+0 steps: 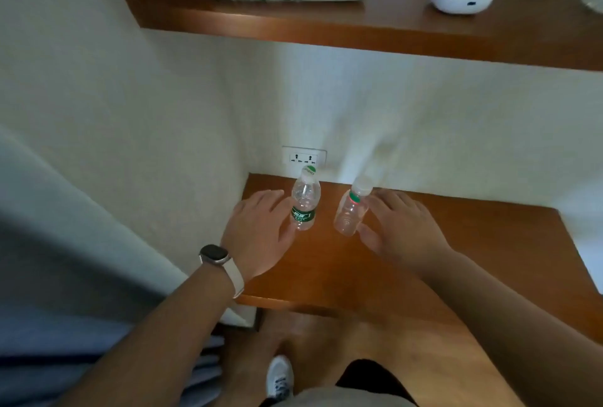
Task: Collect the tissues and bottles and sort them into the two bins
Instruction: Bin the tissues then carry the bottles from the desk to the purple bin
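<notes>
Your left hand (257, 227) is spread open, fingers straight, right against the clear plastic bottle with the green label and white cap (304, 202), which stands upright on the brown wooden shelf (424, 276). Just beside it, the clear plastic bottle with the green neck ring (352, 210) tilts, with your right hand (401, 227) also open at its side. Both look see-through, and honestly I can't tell if there's any liquid inside.

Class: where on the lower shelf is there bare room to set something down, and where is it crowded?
Free: on the lower shelf, the wood between the bottles and its front edge, and the stretch right of the right hand. Crowded: the back left, where the left hand, green-label bottle and plain bottle stand with only narrow gaps.
</notes>
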`<action>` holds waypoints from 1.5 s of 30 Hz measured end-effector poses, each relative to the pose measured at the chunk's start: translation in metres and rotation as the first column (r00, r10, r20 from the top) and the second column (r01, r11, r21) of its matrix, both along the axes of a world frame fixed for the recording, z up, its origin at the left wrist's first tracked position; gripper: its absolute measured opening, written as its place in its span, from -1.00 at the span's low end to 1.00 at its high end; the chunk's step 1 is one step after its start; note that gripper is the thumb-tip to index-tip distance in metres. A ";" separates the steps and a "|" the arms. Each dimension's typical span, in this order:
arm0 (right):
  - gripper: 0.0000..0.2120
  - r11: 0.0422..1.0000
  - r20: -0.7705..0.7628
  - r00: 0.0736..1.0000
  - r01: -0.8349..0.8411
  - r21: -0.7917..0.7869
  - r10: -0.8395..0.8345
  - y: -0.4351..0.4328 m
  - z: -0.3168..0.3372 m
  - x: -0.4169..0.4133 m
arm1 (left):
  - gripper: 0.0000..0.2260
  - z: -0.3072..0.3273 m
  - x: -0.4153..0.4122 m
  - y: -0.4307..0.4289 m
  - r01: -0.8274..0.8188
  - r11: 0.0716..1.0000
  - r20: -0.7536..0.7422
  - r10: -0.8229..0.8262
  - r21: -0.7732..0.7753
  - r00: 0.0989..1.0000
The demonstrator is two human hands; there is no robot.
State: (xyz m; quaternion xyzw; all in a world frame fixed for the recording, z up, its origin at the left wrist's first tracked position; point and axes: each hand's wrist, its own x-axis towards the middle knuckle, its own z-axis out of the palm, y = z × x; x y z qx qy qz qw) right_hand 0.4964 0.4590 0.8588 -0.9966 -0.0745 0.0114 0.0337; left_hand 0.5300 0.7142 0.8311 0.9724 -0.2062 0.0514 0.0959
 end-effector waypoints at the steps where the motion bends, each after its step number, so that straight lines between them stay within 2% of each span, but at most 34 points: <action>1: -0.44 0.999 -0.013 0.999 0.035 0.024 -0.035 0.003 0.000 0.001 | -0.60 -0.004 0.006 0.001 0.004 1.000 -0.026 -0.005 -0.028 1.000; 5: -0.37 0.955 -0.076 0.973 0.228 0.187 -0.218 0.003 -0.009 0.007 | -0.55 -0.016 0.025 -0.003 -0.040 0.983 -0.164 0.010 -0.179 0.986; 9: -0.27 0.820 -0.163 0.903 0.429 0.379 -0.397 -0.001 -0.030 0.022 | -0.52 -0.024 0.044 -0.017 -0.216 0.883 -0.380 0.047 -0.416 0.924; 12: -0.21 0.740 -0.223 0.872 0.487 0.463 -0.435 -0.003 -0.048 0.035 | -0.44 -0.035 0.057 -0.030 -0.316 0.804 -0.501 0.027 -0.503 0.865; 16: -0.14 0.661 -0.305 0.856 0.516 0.545 -0.417 -0.003 -0.069 0.053 | -0.35 -0.053 0.074 -0.043 -0.420 0.727 -0.594 0.020 -0.543 0.804; 20: -0.21 0.600 -0.362 0.858 0.514 0.613 -0.365 -0.007 -0.091 0.071 | -0.47 -0.059 0.083 -0.058 -0.409 0.711 -0.590 -0.010 -0.572 0.808; 23: -0.26 0.589 -0.384 0.855 0.518 0.621 -0.348 -0.013 -0.106 0.082 | -0.53 -0.065 0.090 -0.066 -0.414 0.718 -0.603 -0.010 -0.560 0.798; 28: -0.41 0.586 -0.367 0.879 0.477 0.654 -0.306 -0.019 -0.115 0.091 | -0.47 -0.074 0.094 -0.070 -0.477 0.707 -0.636 0.050 -0.522 0.770; 33: -0.48 0.570 -0.347 0.887 0.462 0.680 -0.306 -0.026 -0.113 0.092 | -0.50 -0.076 0.101 -0.077 -0.465 0.703 -0.609 0.057 -0.538 0.791; 36: -0.61 0.569 -0.335 0.879 0.475 0.671 -0.338 -0.030 -0.106 0.089 | -0.52 -0.070 0.101 -0.082 -0.441 0.703 -0.593 0.034 -0.558 0.805; 41: -0.43 0.568 -0.300 0.859 0.501 0.652 -0.414 -0.040 -0.094 0.070 | -0.55 -0.054 0.099 -0.095 -0.363 0.723 -0.580 -0.063 -0.588 0.812; 45: -0.44 0.495 -0.277 0.804 0.555 0.669 -0.527 -0.046 -0.076 0.041 | -0.49 -0.039 0.094 -0.108 -0.311 0.716 -0.578 -0.157 -0.626 0.801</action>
